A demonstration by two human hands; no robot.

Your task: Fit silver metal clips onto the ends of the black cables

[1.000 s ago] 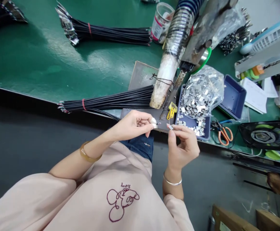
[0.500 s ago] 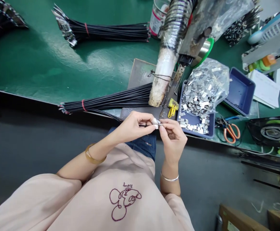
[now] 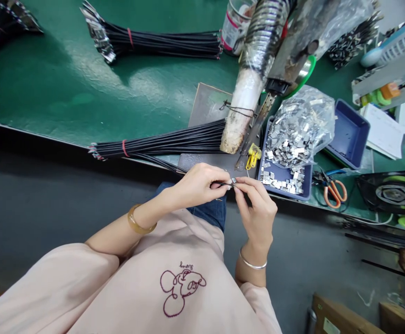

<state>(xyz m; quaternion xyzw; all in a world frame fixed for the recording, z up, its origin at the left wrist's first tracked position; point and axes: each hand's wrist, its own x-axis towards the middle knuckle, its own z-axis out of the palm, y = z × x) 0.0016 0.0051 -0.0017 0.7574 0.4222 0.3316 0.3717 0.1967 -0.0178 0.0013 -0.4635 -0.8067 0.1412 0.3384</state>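
My left hand (image 3: 204, 185) is closed in a pinch on a thin black cable (image 3: 219, 183) just off the table's front edge. Its fingertips meet those of my right hand (image 3: 258, 208), which is closed round the cable's end. A small shiny metal piece (image 3: 233, 180) shows between the fingertips; which hand grips it I cannot tell. Left of the hands lies a bundle of black cables (image 3: 161, 143) tied with a red band. Close to the right hand is a blue tray (image 3: 305, 192) of small metal pieces, partly under a clear bag (image 3: 303, 125) of more.
A soldering iron (image 3: 258, 121) and a wrapped duct (image 3: 239, 111) reach down over a grey plate (image 3: 202, 104). Nearby are a yellow clip (image 3: 253, 157), orange-handled pliers (image 3: 335, 193), a second blue tray (image 3: 349, 130) and a fan (image 3: 397, 191). Another cable bundle (image 3: 167, 44) lies behind.
Both hands have shifted slightly right, still meeting at the cable's end. The left fingers have turned inward, and the right hand has tilted. The whole view has moved a little.
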